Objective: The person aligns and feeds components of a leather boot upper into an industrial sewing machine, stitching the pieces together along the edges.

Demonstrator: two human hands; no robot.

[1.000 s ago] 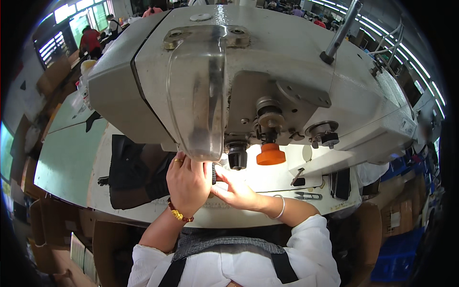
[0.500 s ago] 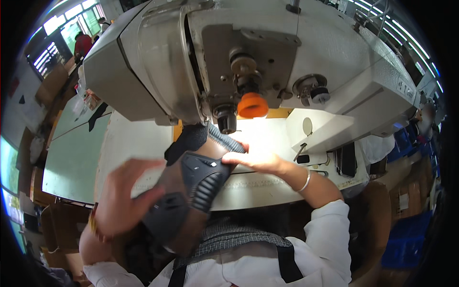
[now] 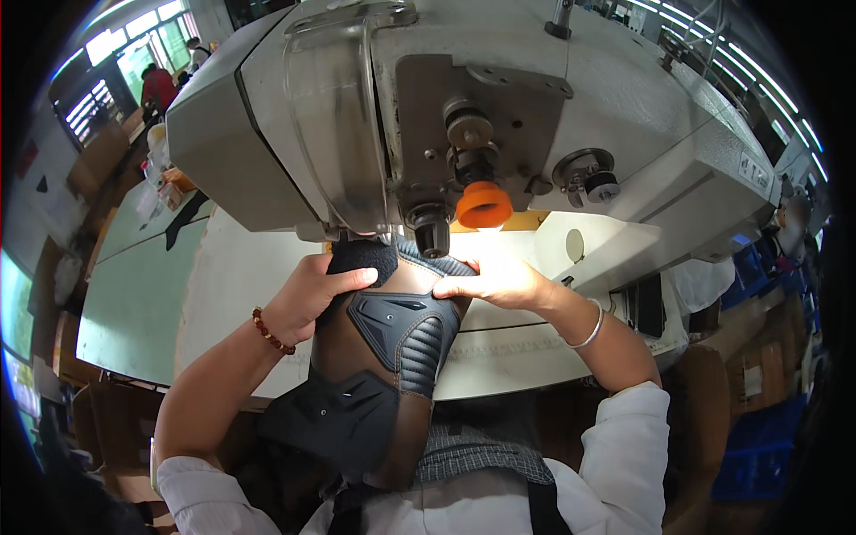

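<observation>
A brown and black sewn piece (image 3: 357, 343) with stitched, ribbed padded panels lies under the sewing machine (image 3: 446, 107) and hangs over the table edge onto my lap. My left hand (image 3: 314, 294) is closed on its left edge, the thumb pressing a fuzzy black patch (image 3: 367, 259). On the other side my right hand (image 3: 499, 281) pinches the ribbed edge, thumb on top and the other fingers partly hidden beneath. A loose-looking black molded panel (image 3: 343, 415) makes up the lower part. The machine's needle area is hidden behind its head.
The white machine table (image 3: 241, 285) curves around in front of me, with a pale green tabletop (image 3: 143, 276) to its left bearing a black scrap (image 3: 185, 220). Dark flat items (image 3: 649, 308) lie at the right. Blue crates (image 3: 758, 455) stand lower right. Distant people are at upper left.
My left hand has come in from the lower left and taken hold of the piece's left edge. The piece has swung slightly rightward at its lower end; my right hand has shifted slightly right.
</observation>
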